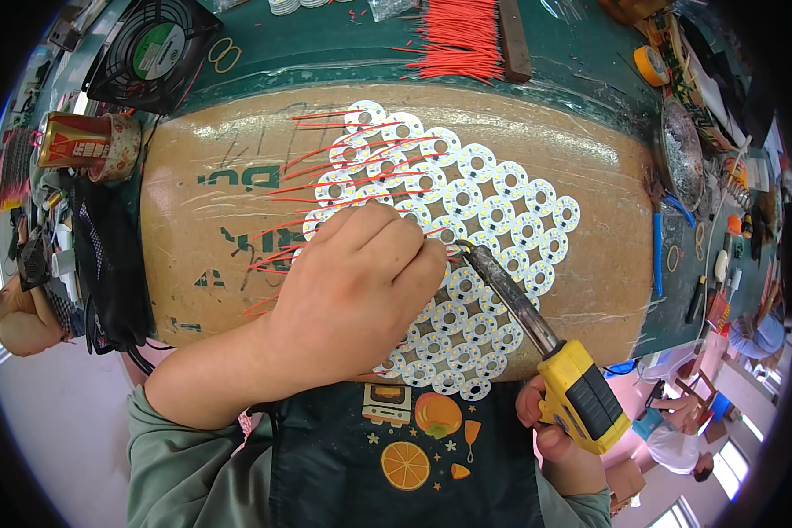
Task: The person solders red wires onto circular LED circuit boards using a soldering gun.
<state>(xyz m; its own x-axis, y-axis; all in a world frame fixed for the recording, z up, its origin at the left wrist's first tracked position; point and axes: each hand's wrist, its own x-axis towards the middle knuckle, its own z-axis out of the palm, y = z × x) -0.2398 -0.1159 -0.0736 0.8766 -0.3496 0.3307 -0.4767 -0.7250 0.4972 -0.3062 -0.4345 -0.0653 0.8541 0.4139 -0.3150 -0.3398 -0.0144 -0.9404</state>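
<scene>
Rows of round white LED boards (497, 214), each with a hole in its middle, lie on a cardboard sheet (185, 211). Red wires (312, 185) run leftward from several of the boards. My left hand (356, 273) is closed over the left part of the array, pinching a red wire (436, 231) whose end shows past the fingers; the fingertips themselves are hidden. In my right hand (550, 422) is a soldering iron (581, 392) with a yellow and black handle. Its tip touches or hovers just over a board beside my left fingers.
A bundle of red wires (460, 40) lies at the back beside a dark bar (514, 40). Far left stand a black fan (154, 53) and a tin (77, 139). On the right are a metal dish (680, 154), a roll of yellow tape (650, 65) and blue-handled tools (657, 251).
</scene>
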